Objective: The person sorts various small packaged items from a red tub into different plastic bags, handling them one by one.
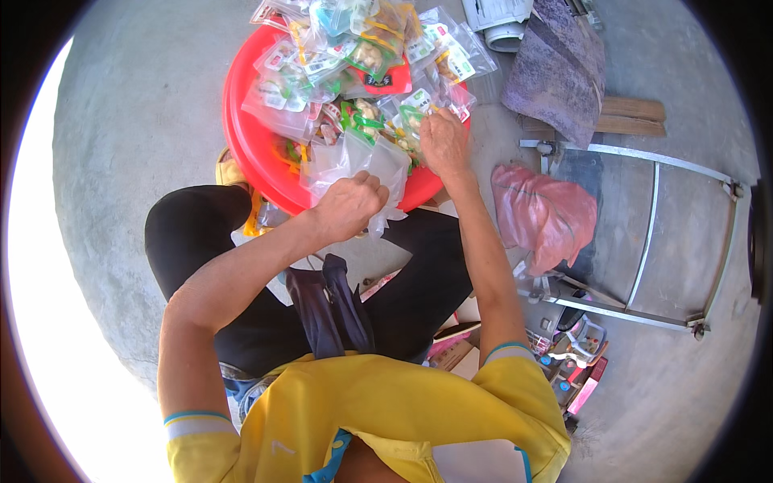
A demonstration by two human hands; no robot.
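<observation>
In front of me a red plastic basin [246, 158] is heaped above its rim with small clear packets [302, 66] that bear printed labels. My left hand [351, 204] grips the edge of a translucent plastic bag [356, 162] at the basin's near rim. The bag lies partly over the packets, and its lower corner hangs below my fingers. At the basin's right side, my right hand [444, 140] has its fingers closed on a small green-and-clear packet [413, 119]. My fingers hide part of that packet.
A pink woven sack [546, 214] lies right of my knee, beside a metal frame on casters [649, 232]. Farther up are a purple-grey mat [555, 78] and wooden boards [631, 116]. A toy vehicle [580, 350] and cardboard [453, 357] lie near my right elbow.
</observation>
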